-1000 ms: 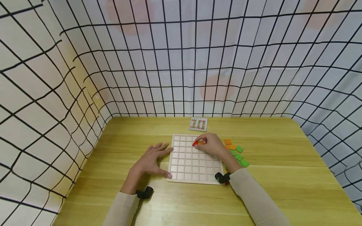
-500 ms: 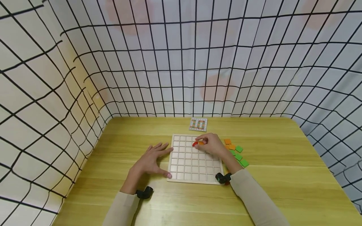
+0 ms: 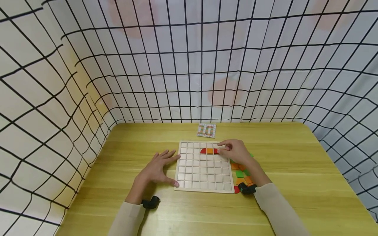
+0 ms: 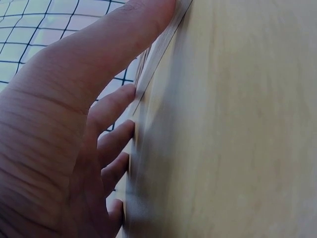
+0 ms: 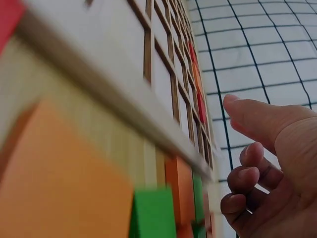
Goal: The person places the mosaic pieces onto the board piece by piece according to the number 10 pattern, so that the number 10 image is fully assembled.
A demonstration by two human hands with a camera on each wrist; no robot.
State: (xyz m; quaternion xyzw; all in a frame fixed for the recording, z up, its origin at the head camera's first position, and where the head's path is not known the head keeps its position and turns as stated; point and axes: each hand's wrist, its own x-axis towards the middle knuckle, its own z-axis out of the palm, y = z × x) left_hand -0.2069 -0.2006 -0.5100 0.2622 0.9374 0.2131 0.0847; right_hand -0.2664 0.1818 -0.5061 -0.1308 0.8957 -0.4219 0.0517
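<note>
Step in hand: seemingly seating the right-hand red tile (image 3: 216, 151) in the pale wooden grid board (image 3: 196, 168).
Second row from far edge: quarter-round red tile (image 3: 203, 151), square orange tile (image 3: 210, 151), then that red one, partly hidden by the thumb.
Right hand (image 3: 236, 152): thumb at the red tile's edge, forefinger above, other fingers curled; cannot tell whether they pinch.
Left hand (image 3: 157, 167): fingers spread, thumb and forefinger touching the board's left side.
Next move: probably calls for checking the printed square card (image 3: 206, 130), then choosing among the loose coloured tiles (image 3: 240, 174) right of the board.
</note>
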